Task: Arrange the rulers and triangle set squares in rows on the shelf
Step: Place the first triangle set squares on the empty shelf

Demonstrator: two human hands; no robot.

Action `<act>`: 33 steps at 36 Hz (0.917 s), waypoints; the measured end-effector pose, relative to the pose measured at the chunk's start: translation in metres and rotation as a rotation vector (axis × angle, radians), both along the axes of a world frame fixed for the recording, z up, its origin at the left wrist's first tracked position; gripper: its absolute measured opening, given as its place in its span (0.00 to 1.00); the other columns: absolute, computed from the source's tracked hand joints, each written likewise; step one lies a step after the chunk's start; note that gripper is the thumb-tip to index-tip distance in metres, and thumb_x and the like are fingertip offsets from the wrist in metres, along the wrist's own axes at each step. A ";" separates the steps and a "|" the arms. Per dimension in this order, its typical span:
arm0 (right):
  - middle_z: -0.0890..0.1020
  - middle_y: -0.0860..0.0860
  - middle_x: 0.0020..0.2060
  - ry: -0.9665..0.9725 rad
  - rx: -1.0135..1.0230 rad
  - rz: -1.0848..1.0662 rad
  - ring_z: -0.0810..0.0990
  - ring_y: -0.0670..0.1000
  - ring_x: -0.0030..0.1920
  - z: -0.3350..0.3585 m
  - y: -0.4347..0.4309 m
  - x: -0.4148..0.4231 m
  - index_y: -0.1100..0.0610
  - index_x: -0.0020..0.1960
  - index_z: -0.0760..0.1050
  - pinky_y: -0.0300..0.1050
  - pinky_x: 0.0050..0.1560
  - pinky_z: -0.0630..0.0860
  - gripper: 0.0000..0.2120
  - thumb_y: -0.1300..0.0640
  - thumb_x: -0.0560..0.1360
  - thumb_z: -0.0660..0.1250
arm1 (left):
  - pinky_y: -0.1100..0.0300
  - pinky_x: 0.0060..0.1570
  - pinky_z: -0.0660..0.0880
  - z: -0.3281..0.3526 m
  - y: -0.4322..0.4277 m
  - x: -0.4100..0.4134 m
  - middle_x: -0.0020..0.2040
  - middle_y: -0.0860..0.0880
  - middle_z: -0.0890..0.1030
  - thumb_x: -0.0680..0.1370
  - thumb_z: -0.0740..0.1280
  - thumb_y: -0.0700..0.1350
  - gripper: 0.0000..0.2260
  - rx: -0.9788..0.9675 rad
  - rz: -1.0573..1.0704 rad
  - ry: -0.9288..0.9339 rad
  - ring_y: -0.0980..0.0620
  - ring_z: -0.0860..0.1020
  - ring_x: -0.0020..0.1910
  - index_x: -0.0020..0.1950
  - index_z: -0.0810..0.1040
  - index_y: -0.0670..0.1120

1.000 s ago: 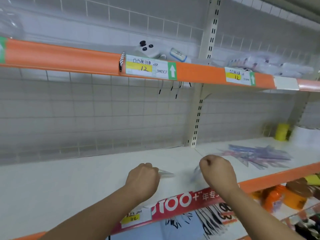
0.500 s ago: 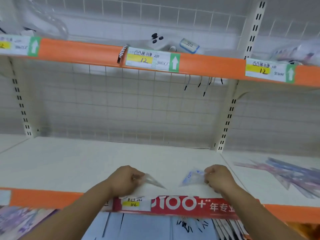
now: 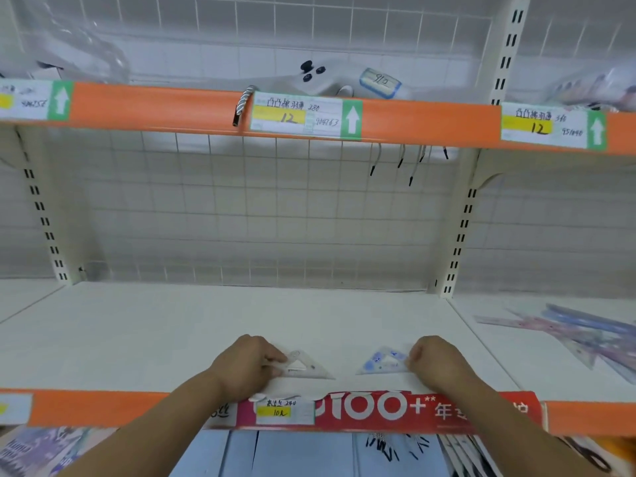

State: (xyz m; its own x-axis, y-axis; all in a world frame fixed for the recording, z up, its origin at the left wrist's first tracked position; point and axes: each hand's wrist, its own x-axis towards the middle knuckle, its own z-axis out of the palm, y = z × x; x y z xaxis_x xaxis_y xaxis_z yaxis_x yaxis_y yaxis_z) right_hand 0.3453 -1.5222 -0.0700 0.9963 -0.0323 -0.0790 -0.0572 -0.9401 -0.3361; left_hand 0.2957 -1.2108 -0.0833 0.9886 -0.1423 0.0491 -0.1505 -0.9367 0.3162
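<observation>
fingers of your left hand (image 3: 246, 364) pinch a clear set square (image 3: 303, 366), your right hand (image 3: 435, 363) pinches a blue one (image 3: 383, 361), both flat on the shelf (image 3: 165, 335), likely starting a front row; remaining rulers (image 3: 578, 333) lie well right.

Lower shelf: a white shelf board (image 3: 165, 332) spanned the view, edged in orange.
Upper shelf: an orange-fronted upper shelf (image 3: 155, 106) carried handwritten price labels (image 3: 303, 115).
Back: a white wire grid panel (image 3: 241, 208) stood behind.
Uprights: cream slotted posts (image 3: 461, 228) rose at both sides.
Front: a red banner (image 3: 395, 409) covered part of the lower edge.
</observation>
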 end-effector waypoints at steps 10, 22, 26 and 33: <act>0.80 0.53 0.41 -0.017 -0.060 -0.009 0.77 0.51 0.40 0.006 0.003 0.003 0.59 0.41 0.75 0.38 0.35 0.70 0.08 0.64 0.74 0.59 | 0.60 0.46 0.71 -0.002 0.019 0.004 0.47 0.48 0.76 0.79 0.56 0.44 0.08 0.168 0.312 0.007 0.48 0.75 0.48 0.46 0.75 0.48; 0.76 0.52 0.37 0.006 0.003 0.159 0.75 0.50 0.38 0.008 0.026 0.001 0.56 0.33 0.72 0.43 0.39 0.72 0.10 0.63 0.73 0.60 | 0.54 0.57 0.69 -0.006 0.028 0.000 0.60 0.46 0.69 0.80 0.55 0.44 0.15 0.296 0.452 0.105 0.46 0.70 0.60 0.67 0.64 0.46; 0.80 0.51 0.46 0.060 0.001 0.257 0.76 0.48 0.46 0.013 0.029 -0.006 0.55 0.42 0.78 0.43 0.52 0.75 0.03 0.56 0.73 0.69 | 0.54 0.57 0.69 -0.006 0.027 -0.001 0.60 0.46 0.69 0.80 0.55 0.45 0.15 0.308 0.457 0.088 0.46 0.69 0.60 0.67 0.64 0.46; 0.77 0.51 0.56 0.073 -0.045 0.304 0.76 0.50 0.53 0.015 0.025 -0.006 0.56 0.52 0.77 0.38 0.51 0.70 0.07 0.56 0.75 0.68 | 0.55 0.55 0.69 -0.007 0.027 -0.004 0.60 0.46 0.69 0.80 0.55 0.45 0.15 0.314 0.454 0.053 0.46 0.70 0.59 0.67 0.64 0.46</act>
State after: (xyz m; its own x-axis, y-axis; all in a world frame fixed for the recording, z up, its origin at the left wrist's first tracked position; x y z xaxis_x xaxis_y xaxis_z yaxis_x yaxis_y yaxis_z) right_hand 0.3396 -1.4970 -0.0547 0.9527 0.2609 -0.1560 0.2062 -0.9317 -0.2990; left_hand 0.2921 -1.1841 -0.0902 0.9541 0.2987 0.0214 0.2986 -0.9544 0.0078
